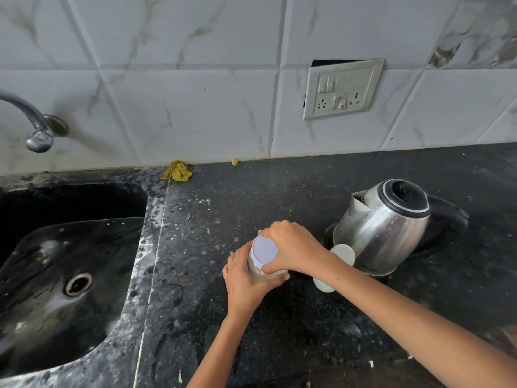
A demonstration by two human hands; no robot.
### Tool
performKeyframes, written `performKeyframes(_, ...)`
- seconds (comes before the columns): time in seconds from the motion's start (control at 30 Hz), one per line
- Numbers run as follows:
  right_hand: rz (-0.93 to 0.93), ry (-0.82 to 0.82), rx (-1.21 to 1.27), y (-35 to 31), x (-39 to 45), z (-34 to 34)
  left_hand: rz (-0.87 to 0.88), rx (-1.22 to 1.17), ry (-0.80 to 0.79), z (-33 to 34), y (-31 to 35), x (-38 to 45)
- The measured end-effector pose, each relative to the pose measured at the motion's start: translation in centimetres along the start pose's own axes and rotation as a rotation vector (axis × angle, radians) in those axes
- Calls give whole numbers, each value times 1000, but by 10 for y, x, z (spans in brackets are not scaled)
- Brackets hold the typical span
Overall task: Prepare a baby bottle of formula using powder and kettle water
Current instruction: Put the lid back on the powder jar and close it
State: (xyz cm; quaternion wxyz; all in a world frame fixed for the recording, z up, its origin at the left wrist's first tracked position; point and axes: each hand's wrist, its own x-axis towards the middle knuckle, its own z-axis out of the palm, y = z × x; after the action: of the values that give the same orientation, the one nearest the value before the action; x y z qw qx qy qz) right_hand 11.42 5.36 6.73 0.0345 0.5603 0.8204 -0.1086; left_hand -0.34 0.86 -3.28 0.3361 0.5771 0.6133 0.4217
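Note:
A clear jar with a pale lavender lid stands on the black counter. My left hand grips the jar's body from the left. My right hand curls over the lid from the right, thumb at its front edge. A steel kettle with a black lid sits on its base to the right. Between kettle and jar a small white baby bottle shows, partly hidden behind my right forearm, with a round white cap above it.
A dark sink with a drain takes up the left side, a chrome tap above it. A yellow scrub pad lies against the tiled wall. A switch and socket plate hangs above the kettle.

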Motion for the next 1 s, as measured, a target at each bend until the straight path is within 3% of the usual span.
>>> performKeyframes(0.13,146,155,377,12,-25,31,66,85,27,-2,-2,-10)
performKeyframes(0.27,212,655,789,13,-73,70,313,286,115,-8,0,-27)
performKeyframes(0.33,303,760,886,13,-100,86,435,388,136,-6,1,-37)
performKeyframes(0.43,510,822,1005,26,-127,118,556,525,77,2,-3,-44)
performKeyframes(0.53,671,842,1031,48,-129,137,572,647,23,9,-6,-46)
performKeyframes(0.67,615,760,1036,68,-107,135,534,722,-2,11,-6,-47)
performKeyframes(1.0,522,760,989,68,-51,125,530,677,-66,9,-10,-36)
